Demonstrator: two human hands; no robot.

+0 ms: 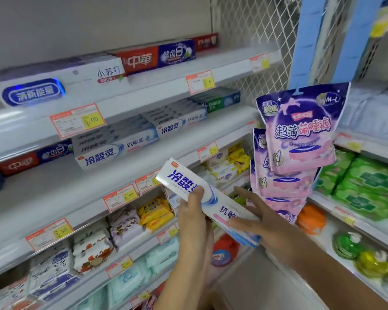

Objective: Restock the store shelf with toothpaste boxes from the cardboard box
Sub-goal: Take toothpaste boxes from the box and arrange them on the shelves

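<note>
Head view: the left grip (194, 222) is wrapped round a few stacked toothpaste boxes (213, 201), thumb on top, likely so they do not slip; the right grip (262, 219) lies flat, fingers straight, touching the near end, perhaps to keep the stack tidy; the boxes lie between both grips, tilted, far end pointing up and left; matching boxes (112, 151) sit on the store shelf (43, 193), above and left of the grips.
</note>
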